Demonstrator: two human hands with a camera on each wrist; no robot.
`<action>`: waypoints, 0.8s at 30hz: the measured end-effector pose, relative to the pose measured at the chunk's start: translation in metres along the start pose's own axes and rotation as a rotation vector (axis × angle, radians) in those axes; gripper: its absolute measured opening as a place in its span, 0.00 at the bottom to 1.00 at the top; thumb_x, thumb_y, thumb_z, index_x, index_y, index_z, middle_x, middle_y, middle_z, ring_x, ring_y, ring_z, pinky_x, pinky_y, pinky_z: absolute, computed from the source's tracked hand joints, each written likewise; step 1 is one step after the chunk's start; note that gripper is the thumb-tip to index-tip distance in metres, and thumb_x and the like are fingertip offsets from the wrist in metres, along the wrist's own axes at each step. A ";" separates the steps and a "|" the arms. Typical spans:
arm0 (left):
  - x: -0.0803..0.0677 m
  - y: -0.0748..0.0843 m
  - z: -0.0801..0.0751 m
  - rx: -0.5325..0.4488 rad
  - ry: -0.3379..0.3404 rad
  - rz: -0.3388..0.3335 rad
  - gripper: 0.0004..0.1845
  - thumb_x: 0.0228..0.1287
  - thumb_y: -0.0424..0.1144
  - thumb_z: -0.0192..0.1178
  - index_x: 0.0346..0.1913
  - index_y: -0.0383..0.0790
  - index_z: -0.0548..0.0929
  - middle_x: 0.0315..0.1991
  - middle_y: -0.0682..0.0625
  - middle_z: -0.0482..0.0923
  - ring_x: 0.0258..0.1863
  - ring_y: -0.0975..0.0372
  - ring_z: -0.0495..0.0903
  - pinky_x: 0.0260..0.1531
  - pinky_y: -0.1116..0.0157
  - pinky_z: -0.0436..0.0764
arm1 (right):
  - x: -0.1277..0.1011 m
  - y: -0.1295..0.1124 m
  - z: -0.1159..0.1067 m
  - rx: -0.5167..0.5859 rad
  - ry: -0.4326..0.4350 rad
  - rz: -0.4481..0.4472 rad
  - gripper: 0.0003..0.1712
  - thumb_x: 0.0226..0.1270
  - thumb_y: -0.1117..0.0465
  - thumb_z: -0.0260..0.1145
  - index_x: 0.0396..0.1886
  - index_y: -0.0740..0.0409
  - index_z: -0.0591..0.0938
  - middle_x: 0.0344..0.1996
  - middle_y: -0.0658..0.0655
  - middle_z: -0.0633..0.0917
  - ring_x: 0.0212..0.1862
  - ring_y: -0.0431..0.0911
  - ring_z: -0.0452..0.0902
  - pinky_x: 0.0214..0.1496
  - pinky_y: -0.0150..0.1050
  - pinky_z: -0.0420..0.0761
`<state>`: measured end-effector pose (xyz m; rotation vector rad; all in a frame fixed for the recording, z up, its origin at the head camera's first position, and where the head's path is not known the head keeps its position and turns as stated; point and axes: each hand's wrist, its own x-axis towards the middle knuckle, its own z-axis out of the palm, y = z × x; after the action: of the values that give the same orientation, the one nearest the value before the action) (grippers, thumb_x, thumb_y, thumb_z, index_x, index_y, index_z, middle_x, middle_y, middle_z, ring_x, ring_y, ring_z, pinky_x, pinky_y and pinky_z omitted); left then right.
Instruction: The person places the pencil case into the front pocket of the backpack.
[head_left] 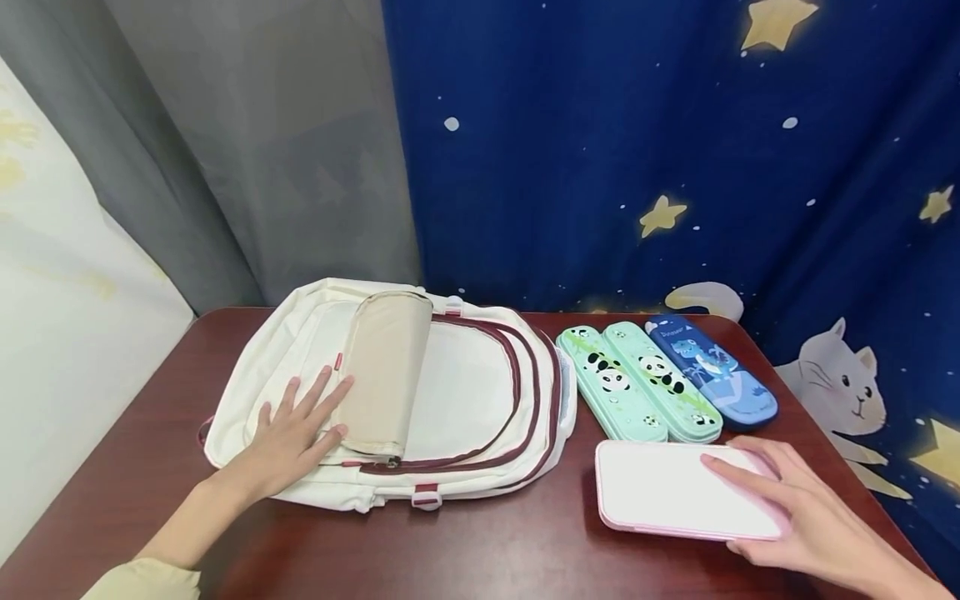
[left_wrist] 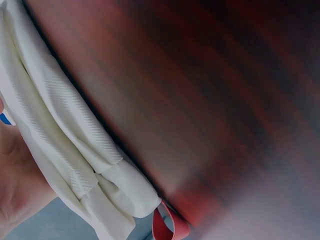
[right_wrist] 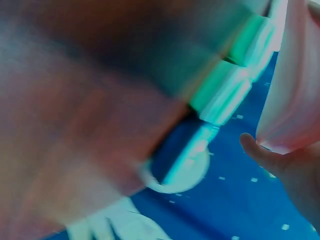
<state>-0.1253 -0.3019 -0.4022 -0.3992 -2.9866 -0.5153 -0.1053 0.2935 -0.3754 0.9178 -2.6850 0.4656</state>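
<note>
A white backpack (head_left: 465, 392) with dark red trim lies flat on the dark red table. Across it is a beige fabric pouch (head_left: 386, 375). My left hand (head_left: 288, 442) rests on the backpack with its fingers spread, the fingertips at the pouch's near-left edge. At the right, my right hand (head_left: 795, 508) grips one end of a pink pencil case (head_left: 675, 492) with a glaring white top, thumb on the near side and fingers over the far side. In the right wrist view the pencil case (right_wrist: 292, 90) is held up above the table.
Behind it lie two mint-green panda pencil cases (head_left: 611, 379) (head_left: 663, 383) and a dark blue dinosaur pencil case (head_left: 712, 371), side by side. A blue star-patterned curtain (head_left: 540, 167) and a grey curtain (head_left: 277, 150) hang behind the table (head_left: 480, 550).
</note>
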 end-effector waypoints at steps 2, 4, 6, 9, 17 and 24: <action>-0.001 0.000 0.000 0.014 0.003 -0.006 0.33 0.69 0.56 0.44 0.74 0.59 0.47 0.74 0.45 0.40 0.67 0.34 0.39 0.51 0.30 0.41 | 0.010 -0.005 -0.009 0.010 0.032 -0.029 0.49 0.27 0.48 0.83 0.59 0.45 0.77 0.55 0.51 0.70 0.54 0.40 0.57 0.52 0.23 0.50; -0.002 0.001 0.000 0.022 0.008 -0.008 0.33 0.70 0.56 0.43 0.74 0.58 0.47 0.74 0.45 0.40 0.67 0.34 0.39 0.52 0.30 0.41 | 0.023 -0.007 -0.016 0.016 0.060 -0.069 0.50 0.26 0.49 0.83 0.59 0.48 0.77 0.56 0.54 0.70 0.55 0.43 0.58 0.55 0.23 0.50; -0.002 0.001 0.001 0.020 0.007 -0.009 0.33 0.70 0.56 0.43 0.74 0.58 0.47 0.74 0.45 0.40 0.67 0.35 0.38 0.52 0.31 0.41 | 0.035 -0.009 -0.020 0.011 0.072 -0.088 0.50 0.26 0.48 0.83 0.59 0.48 0.77 0.57 0.56 0.70 0.56 0.44 0.58 0.57 0.24 0.49; -0.001 0.001 0.002 0.012 -0.002 -0.009 0.33 0.70 0.57 0.42 0.74 0.59 0.46 0.74 0.46 0.40 0.68 0.35 0.38 0.52 0.31 0.41 | 0.054 -0.010 -0.017 0.015 0.084 -0.128 0.49 0.29 0.47 0.82 0.59 0.47 0.77 0.58 0.58 0.69 0.58 0.48 0.58 0.59 0.27 0.49; 0.001 0.001 0.005 0.018 0.024 0.008 0.32 0.70 0.55 0.43 0.74 0.57 0.49 0.73 0.45 0.42 0.67 0.35 0.39 0.53 0.32 0.42 | 0.100 -0.020 0.015 0.063 0.084 -0.165 0.44 0.35 0.43 0.79 0.59 0.42 0.78 0.59 0.58 0.69 0.59 0.51 0.59 0.52 0.50 0.60; -0.002 0.003 0.008 0.007 0.059 0.017 0.32 0.70 0.53 0.44 0.74 0.57 0.49 0.73 0.45 0.42 0.67 0.35 0.40 0.51 0.31 0.43 | 0.143 -0.040 0.039 0.046 0.094 -0.229 0.40 0.38 0.36 0.75 0.55 0.43 0.81 0.55 0.58 0.70 0.56 0.52 0.61 0.49 0.50 0.65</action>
<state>-0.1225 -0.2975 -0.4088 -0.4009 -2.9250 -0.5051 -0.1947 0.1710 -0.3533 1.1689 -2.4562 0.5071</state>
